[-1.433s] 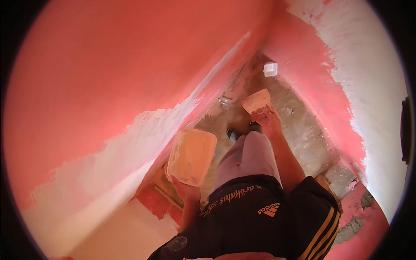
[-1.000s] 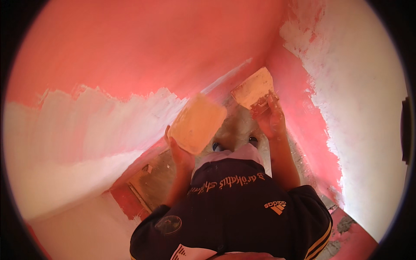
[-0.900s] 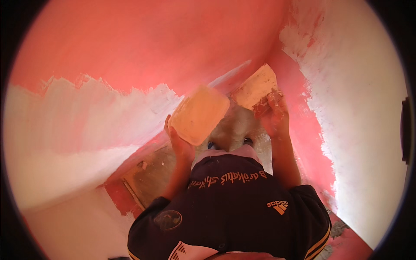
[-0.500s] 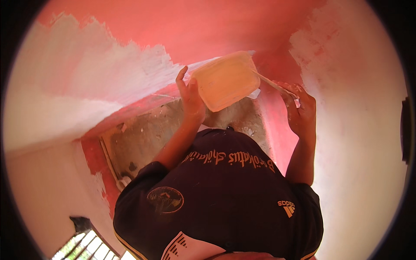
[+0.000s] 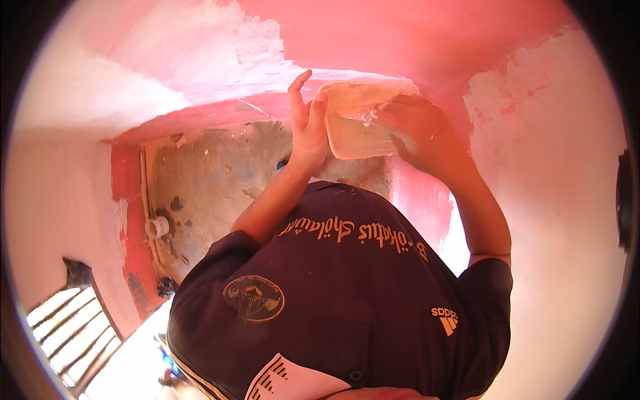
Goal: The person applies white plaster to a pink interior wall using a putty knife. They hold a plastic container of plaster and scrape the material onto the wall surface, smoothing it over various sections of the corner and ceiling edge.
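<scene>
A shallow, rectangular plastic tub [image 5: 353,145], smeared inside with pale paint, is held out in front of my chest. Along its left side my left hand [image 5: 308,133] grips it, thumb against the rim and the index finger sticking up. My right hand [image 5: 417,133] reaches over the tub's right part with its fingers closed. A whitish, paint-like smear shows at those fingertips. The slim, light-coloured tool in that hand is mostly hidden behind the fingers, so its kind cannot be told.
Ahead is a pink wall [image 5: 373,40] partly covered with white paint [image 5: 220,47]; more whitened wall [image 5: 547,133] rises at the right. Below lies a stained floor [image 5: 213,167]. A small white container [image 5: 159,227] stands at the left, beyond it a barred window [image 5: 70,327].
My right hand has moved left and inward over the tub, hiding most of the tool. The tub has shifted slightly right and up. The view has turned, showing more floor and window at left.
</scene>
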`<control>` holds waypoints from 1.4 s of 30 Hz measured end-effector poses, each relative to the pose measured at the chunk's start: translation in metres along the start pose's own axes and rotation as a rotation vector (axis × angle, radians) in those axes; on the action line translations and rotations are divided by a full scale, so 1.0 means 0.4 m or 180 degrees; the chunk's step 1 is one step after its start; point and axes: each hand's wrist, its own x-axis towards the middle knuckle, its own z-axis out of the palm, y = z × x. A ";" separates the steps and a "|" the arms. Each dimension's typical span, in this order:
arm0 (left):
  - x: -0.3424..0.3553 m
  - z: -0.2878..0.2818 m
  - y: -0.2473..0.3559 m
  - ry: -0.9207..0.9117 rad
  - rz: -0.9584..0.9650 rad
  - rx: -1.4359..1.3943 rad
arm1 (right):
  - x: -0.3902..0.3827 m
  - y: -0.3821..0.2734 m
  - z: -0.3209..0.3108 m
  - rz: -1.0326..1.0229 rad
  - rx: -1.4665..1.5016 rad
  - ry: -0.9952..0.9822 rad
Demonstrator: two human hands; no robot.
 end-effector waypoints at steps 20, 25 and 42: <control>0.093 -0.153 -0.141 0.1164 0.0035 0.0266 | 0.081 -0.005 0.166 -0.0363 0.0975 -0.0358; 0.089 -0.206 -0.048 0.1035 -0.0171 0.0333 | 0.141 -0.082 0.159 -0.0085 0.1234 -0.0416; 0.124 -0.448 -0.104 0.0352 -0.0898 0.0329 | 0.217 0.016 0.221 0.1387 0.3775 0.0200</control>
